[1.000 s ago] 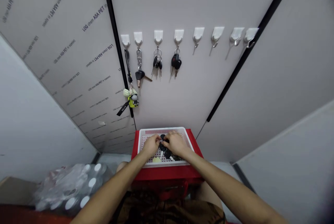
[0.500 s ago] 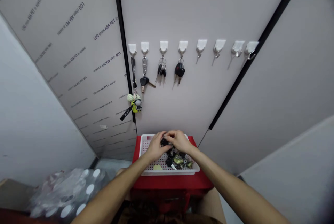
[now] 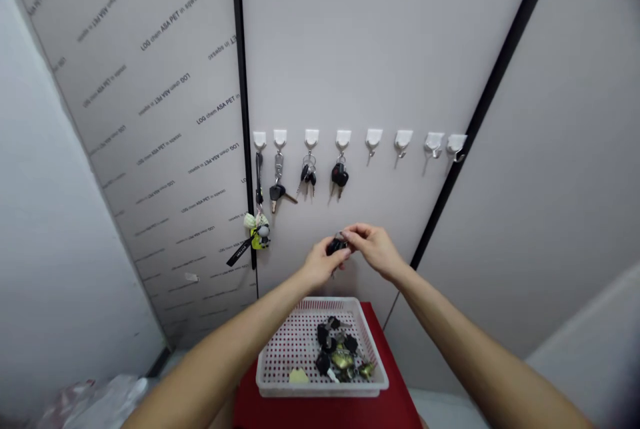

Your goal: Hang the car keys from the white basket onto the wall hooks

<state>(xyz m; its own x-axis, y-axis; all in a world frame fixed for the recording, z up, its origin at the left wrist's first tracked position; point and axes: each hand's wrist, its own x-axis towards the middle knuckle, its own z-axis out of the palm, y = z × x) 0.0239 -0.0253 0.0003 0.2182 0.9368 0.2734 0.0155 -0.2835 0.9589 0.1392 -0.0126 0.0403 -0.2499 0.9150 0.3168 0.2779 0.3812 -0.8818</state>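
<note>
The left hand (image 3: 320, 263) and right hand (image 3: 375, 250) pinch a black car key (image 3: 337, 245) between their fingertips, held above the far rim of the white plastic basket (image 3: 320, 385), just below the adhesive wall hooks (image 3: 373, 139).

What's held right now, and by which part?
A black car key sits between the left hand and right hand; the fingers hide which part is in the grip.

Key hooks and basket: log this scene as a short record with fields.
Left hand: holding black key
Right hand: pinching the same key
Basket: white, perforated, on red table
Basket contents: loose keys
Hooks: eight white, on wall; left four loaded, right four bare
</note>
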